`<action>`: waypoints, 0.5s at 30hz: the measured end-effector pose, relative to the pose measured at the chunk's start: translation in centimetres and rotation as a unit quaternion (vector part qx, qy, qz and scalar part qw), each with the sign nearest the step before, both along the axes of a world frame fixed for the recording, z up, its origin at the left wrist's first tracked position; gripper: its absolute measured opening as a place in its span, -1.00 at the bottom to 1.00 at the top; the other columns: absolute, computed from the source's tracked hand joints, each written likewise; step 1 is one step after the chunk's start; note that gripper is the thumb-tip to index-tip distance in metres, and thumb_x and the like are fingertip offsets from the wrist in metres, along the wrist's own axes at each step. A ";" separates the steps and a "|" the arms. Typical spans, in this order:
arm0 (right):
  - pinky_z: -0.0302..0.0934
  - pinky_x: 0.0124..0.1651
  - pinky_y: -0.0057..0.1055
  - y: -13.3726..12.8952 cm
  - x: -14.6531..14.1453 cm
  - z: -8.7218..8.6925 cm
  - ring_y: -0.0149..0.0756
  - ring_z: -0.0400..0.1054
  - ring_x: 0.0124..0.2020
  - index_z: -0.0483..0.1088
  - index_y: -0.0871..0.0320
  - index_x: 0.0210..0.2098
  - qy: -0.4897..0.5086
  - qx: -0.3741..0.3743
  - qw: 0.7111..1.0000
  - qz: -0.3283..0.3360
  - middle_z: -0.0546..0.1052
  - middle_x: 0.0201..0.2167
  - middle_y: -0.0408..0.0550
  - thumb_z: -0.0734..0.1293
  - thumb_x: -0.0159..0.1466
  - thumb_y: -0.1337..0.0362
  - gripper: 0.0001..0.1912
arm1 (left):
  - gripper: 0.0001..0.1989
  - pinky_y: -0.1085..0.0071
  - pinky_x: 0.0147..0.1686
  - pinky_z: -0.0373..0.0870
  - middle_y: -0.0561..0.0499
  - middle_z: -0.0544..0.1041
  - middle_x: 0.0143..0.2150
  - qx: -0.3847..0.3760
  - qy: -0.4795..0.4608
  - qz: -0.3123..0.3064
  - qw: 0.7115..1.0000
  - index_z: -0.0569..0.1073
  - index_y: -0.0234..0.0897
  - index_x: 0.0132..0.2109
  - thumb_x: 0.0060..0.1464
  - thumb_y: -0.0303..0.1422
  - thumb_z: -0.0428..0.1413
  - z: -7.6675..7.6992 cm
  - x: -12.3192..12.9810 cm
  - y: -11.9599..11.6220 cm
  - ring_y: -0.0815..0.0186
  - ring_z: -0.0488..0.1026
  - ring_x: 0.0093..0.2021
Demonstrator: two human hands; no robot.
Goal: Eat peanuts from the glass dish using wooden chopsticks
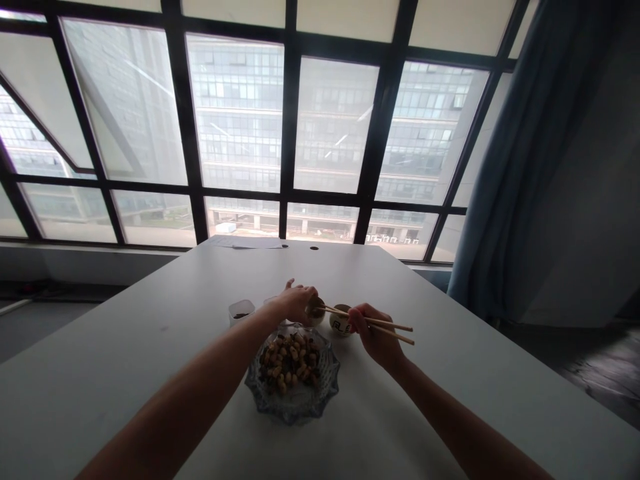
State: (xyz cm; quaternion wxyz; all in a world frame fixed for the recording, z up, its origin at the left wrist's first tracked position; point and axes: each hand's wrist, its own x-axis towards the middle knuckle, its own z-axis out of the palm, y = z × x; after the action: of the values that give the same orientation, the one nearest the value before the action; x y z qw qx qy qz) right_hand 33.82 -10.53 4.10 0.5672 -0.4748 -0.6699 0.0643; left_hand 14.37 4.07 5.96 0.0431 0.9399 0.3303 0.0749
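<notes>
My left hand [298,303] reaches past the bowl, its fingers closed around the side of a small round cup [316,313]. In my right hand [374,330] is a pair of chopsticks [390,325], with their tips pointing left at the mouth of that cup. What lies inside the cup is too dark to make out. A second small cup [340,325], pale with dark characters, stands between my hands, partly covered by the chopsticks. Nearer to me, a scalloped glass bowl [295,410] contains a heap of what look like peanuts [293,360], some darker pieces among them.
Left of the bowl stands a white square container [239,309] with something dark in it. Another pale container is mostly hidden behind my left wrist. Papers [257,243] lie at the far end of the white table [200,293]. A blue curtain [500,167] hangs to the right.
</notes>
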 end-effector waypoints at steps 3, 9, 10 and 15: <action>0.29 -0.55 -0.47 -0.4 0.0 1.0 -0.36 0.36 -0.64 0.40 0.15 -0.50 0.068 0.003 0.998 0.002 0.47 -0.67 -0.11 0.27 0.34 -0.09 -0.52 | -0.24 -0.11 0.31 -0.15 -0.13 0.54 0.08 -0.012 0.001 0.017 1.000 0.36 -0.11 0.14 -0.25 -0.04 0.33 -0.2 -0.3 0.5 -0.06 0.39 0.17; 0.00 -0.80 -0.57 -2.6 -1.0 4.5 -0.46 0.15 -0.86 0.34 0.15 -0.62 0.094 -0.194 0.969 0.120 0.31 -0.86 -0.20 0.23 0.25 -0.27 -0.36 | -0.24 -0.03 0.30 -0.06 -0.12 0.52 0.15 -0.010 -0.016 0.027 0.999 0.37 -0.09 0.19 -0.16 0.05 0.28 -0.8 -1.8 1.6 -0.02 0.37 0.21; 0.00 -0.80 -0.58 -2.9 -1.4 4.6 -0.47 0.15 -0.86 0.34 0.16 -0.62 0.073 -0.237 0.958 0.147 0.32 -0.85 -0.20 0.23 0.24 -0.27 -0.36 | -0.27 -0.02 0.30 -0.04 -0.12 0.53 0.15 -0.003 -0.030 0.025 0.999 0.39 -0.09 0.18 -0.14 0.05 0.27 -0.7 -2.3 1.6 -0.01 0.38 0.20; 0.08 -0.75 -0.58 -3.2 -3.3 3.3 -0.47 0.22 -0.81 0.34 0.15 -0.56 0.024 -0.288 0.936 0.202 0.37 -0.79 -0.21 0.26 0.25 -0.24 -0.42 | -0.45 0.02 0.24 0.17 -0.16 0.60 0.02 0.075 -0.162 0.047 0.983 0.53 -0.20 0.02 0.06 0.11 0.12 -0.6 -6.7 0.8 -0.01 0.49 0.07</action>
State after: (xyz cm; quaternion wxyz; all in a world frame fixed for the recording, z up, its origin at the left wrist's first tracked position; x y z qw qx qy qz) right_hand 30.53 -13.70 7.43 0.3972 -0.4710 -0.6906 0.3787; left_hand 7.67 4.86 5.40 0.0217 0.8992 0.3560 0.2532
